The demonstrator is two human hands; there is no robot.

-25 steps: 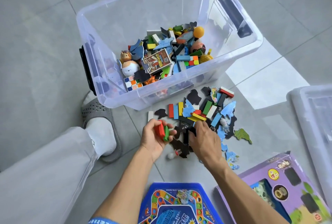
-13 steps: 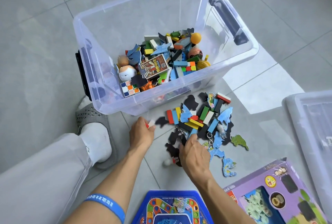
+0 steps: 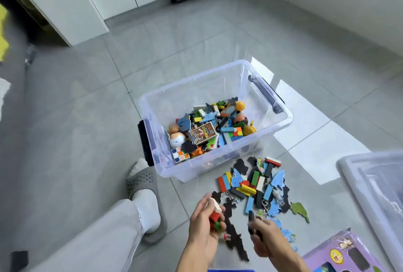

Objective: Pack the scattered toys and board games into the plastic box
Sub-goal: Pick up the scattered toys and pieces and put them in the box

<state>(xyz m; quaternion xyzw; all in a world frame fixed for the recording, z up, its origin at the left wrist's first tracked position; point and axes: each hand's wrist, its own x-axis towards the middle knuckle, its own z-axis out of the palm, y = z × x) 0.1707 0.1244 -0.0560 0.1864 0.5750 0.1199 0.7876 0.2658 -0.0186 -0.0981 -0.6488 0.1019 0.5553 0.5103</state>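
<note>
— Nearest first?
— Left hand (image 3: 204, 226) clenched round a small fistful of wooden blocks (image 3: 214, 215), red, green and one pale. Right hand (image 3: 265, 239) pinching a dark flat piece (image 3: 250, 220) (blurred, hard to say which kind).
— Handling?
— Blocks light, hard, smooth; apt to slip out of a loose bunch, so best taken by the long sides, a few at a time. Black foam puzzle pieces (image 3: 234, 231) thin and bendy; easier scooped flat from under an edge than pinched at a tip. Keyrings (image 3: 265, 205) tangled among them, likely to drag neighbours along.
— Farther out?
— Main heap of coloured blocks and blue cutouts (image 3: 250, 182) on the floor, just beside the plastic box (image 3: 152, 108); green cutout (image 3: 299, 211) lying a little apart. Purple game box (image 3: 349, 252) at the right edge, stiff card, best gripped by both ends.
— And the box itself?
— Open, part filled, plenty of room above the toys.
</note>
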